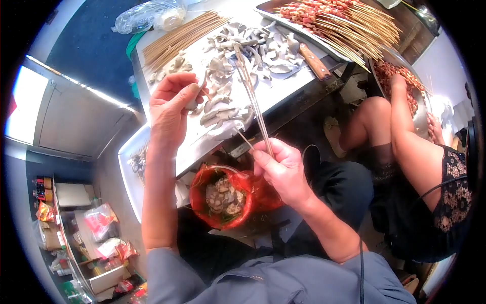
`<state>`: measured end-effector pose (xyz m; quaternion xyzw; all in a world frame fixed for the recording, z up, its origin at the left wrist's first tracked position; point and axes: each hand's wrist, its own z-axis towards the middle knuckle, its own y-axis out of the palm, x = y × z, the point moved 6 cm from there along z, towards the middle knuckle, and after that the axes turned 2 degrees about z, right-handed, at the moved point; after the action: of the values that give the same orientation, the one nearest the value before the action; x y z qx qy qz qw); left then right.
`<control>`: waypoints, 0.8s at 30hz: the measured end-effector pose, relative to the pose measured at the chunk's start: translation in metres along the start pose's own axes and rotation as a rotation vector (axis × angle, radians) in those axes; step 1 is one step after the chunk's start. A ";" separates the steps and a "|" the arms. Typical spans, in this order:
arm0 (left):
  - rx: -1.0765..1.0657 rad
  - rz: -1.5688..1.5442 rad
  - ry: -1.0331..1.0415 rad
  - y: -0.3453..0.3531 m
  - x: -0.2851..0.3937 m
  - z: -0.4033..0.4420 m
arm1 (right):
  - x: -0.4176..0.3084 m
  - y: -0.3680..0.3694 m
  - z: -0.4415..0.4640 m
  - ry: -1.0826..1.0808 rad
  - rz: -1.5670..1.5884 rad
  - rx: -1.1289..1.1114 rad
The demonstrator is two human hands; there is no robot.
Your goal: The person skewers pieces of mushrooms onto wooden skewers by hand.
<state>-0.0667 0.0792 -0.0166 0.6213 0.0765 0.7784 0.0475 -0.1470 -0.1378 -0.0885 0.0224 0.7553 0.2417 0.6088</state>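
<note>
My left hand (174,104) is closed in a pinch on a grey oyster mushroom piece (192,104), beside the pointed tip of a bamboo skewer. My right hand (281,169) grips that skewer (245,139) near its lower end. Several mushroom pieces (223,121) appear threaded along it. The same hand also holds a few long bamboo skewers (253,99) that point away over the table. Loose oyster mushrooms (273,55) are heaped on the white tabletop (195,147) beyond my hands.
Bare skewers (185,38) lie at the back left. A wooden-handled knife (315,62) rests beside a tray of meat skewers (349,25). Below stands a red-lined bucket (243,210) with mushroom scraps. A white tub (132,185) sits left; a co-worker's arm (402,111) reaches into a meat bowl.
</note>
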 end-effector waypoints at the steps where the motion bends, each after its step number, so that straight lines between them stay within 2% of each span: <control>1: -0.001 0.000 -0.001 0.001 0.002 -0.001 | 0.000 0.000 0.000 -0.008 -0.003 -0.004; 4: 0.015 0.046 0.032 0.004 0.006 -0.002 | -0.001 0.000 0.000 -0.010 0.002 -0.015; 7: 0.009 -0.020 -0.068 0.002 -0.007 -0.003 | 0.001 0.000 0.001 0.005 0.028 -0.027; 9: -0.077 0.068 -0.081 0.004 -0.015 -0.005 | 0.004 -0.001 0.001 0.014 0.048 -0.030; 14: 0.017 0.014 -0.180 0.009 -0.025 -0.013 | 0.007 -0.004 0.001 0.044 0.054 -0.014; 21: 0.042 -0.005 -0.103 0.013 -0.026 -0.021 | 0.009 0.001 0.001 0.016 0.024 -0.032; 24: 0.078 0.174 -0.046 0.006 -0.016 -0.022 | 0.008 0.004 0.006 0.038 0.023 0.001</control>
<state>-0.0840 0.0698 -0.0357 0.6446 0.0512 0.7616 -0.0428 -0.1448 -0.1295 -0.0952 0.0268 0.7663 0.2489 0.5917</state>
